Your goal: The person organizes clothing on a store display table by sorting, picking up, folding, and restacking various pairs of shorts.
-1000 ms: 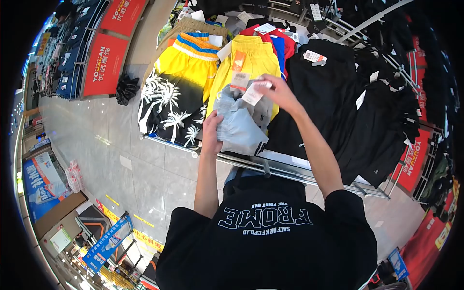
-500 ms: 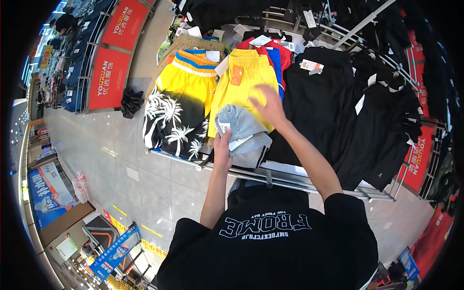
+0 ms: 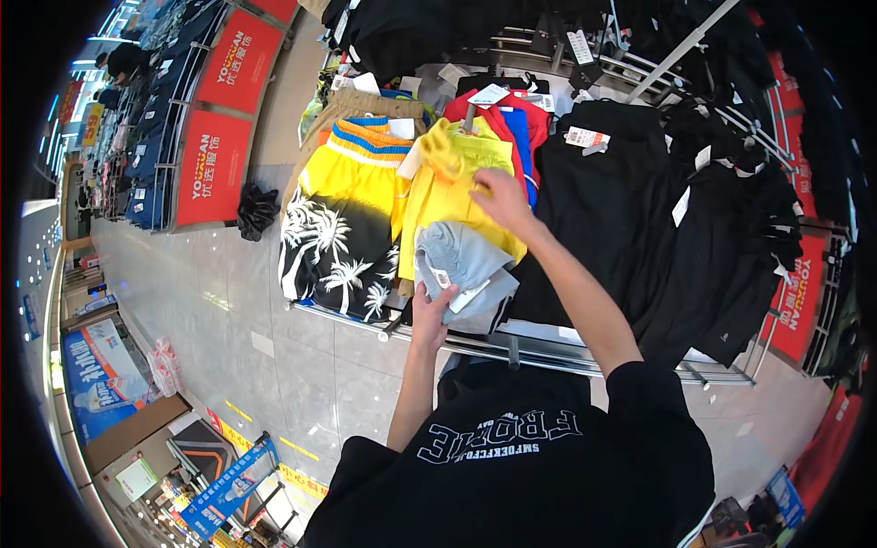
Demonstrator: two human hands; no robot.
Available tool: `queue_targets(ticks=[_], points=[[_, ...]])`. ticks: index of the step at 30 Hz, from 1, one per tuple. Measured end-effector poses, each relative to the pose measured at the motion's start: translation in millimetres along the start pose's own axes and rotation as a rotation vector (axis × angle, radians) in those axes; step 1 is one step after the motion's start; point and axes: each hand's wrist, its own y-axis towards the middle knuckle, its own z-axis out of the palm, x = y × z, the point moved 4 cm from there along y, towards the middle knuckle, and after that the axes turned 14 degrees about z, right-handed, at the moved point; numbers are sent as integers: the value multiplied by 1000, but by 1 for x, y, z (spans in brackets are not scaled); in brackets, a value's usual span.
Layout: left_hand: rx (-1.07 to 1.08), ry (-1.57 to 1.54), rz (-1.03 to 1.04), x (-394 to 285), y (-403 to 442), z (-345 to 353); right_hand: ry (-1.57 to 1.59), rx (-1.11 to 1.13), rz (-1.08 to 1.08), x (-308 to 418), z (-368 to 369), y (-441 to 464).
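Observation:
My left hand (image 3: pixel 429 315) is closed on the lower left edge of folded light grey shorts (image 3: pixel 457 251), beside their white tags. My right hand (image 3: pixel 501 199) is at the right side of yellow shorts (image 3: pixel 438 201), fingers curled against the fabric. The exact grip is partly hidden. Their waistband is bunched up and blurred by motion. The grey shorts lie over the lower part of the yellow ones. To the left are yellow and black palm-tree shorts (image 3: pixel 343 219) with a striped waistband.
Black trousers (image 3: pixel 598 210) cover the right of the rack, whose metal rail (image 3: pixel 539 354) runs along the front. Red and blue garments (image 3: pixel 521 123) lie behind the yellow shorts. Tan shorts (image 3: pixel 365 105) are at the back left. Red signs (image 3: pixel 212 164) hang on another rack.
The yellow shorts' waistband, flat before, is now lifted, crumpled and shifted left. My right hand has moved slightly down and its fingers have curled in. My left hand keeps hold of the grey shorts.

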Motion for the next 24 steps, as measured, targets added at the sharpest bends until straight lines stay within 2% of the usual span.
queue_targets(ticks=[5, 12, 15, 17, 18, 20, 22, 24], points=[[-13, -11, -51, -2, 1, 7, -148, 21, -24, 9, 17, -41], [-109, -83, -86, 10, 3, -5, -198, 98, -75, 12, 29, -70], [-141, -112, -104, 17, 2, -15, -171, 73, -76, 2, 31, -74], [-140, -127, -107, 25, 4, -25, -14, -62, -98, -6, 26, -71], [-142, -129, -106, 23, 3, -22, -15, -59, -99, -8, 22, -66], [-136, -123, -75, 15, 0, -14, 195, -277, 297, -27, 0, -51], [-148, -117, -82, 17, -1, -19, 392, -392, 411, -57, -12, -32], [-155, -111, -92, 17, -3, -20, 583, -390, 635, -84, -19, -16]])
